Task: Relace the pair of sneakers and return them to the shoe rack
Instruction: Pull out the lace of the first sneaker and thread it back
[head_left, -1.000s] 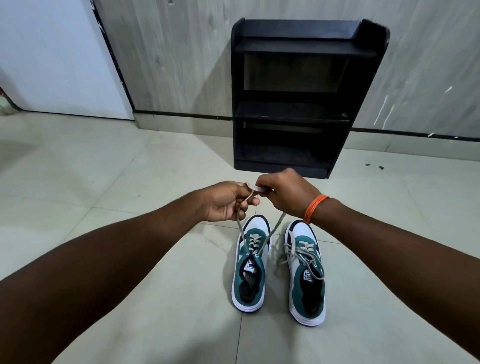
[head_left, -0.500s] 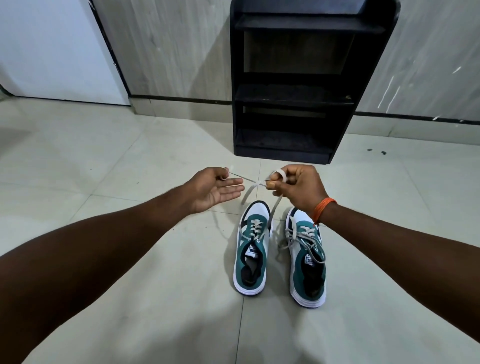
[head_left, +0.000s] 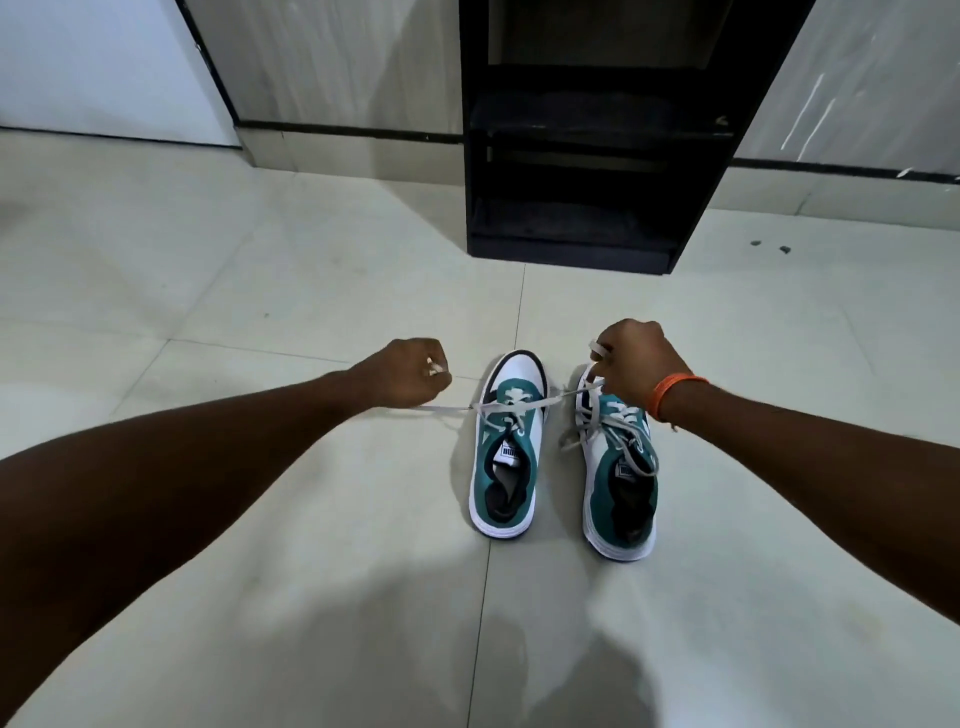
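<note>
1. Two teal-and-white sneakers side by side on the tiled floor (head_left: 260, 249), toes pointing to 12 o'clock, toward the black rack (head_left: 576, 156).
2. Left shoe (head_left: 506, 447) at dead centre, right shoe (head_left: 621, 478) just beside it at 3 o'clock, not quite touching.
3. Left hand (head_left: 402, 371) out at 9 o'clock of the left shoe, fist closed, pinching one end of the lace (head_left: 519, 406).
4. Right hand (head_left: 636, 358) above the toe of the right shoe, fingers curled tight, pinching the other lace end, a loop poking out at the knuckles.
5. Lace stretched taut, nearly level, running 9 to 3 across the left shoe's upper eyelets.
6. Right shoe's own lace (head_left: 618, 441) lying slack in loose loops over its tongue.
7. Orange band (head_left: 672, 395) on the right wrist.
8. Rack upright against the wall at 12 o'clock, well apart from the shoes, shelves dark; contents too dim to tell.
</note>
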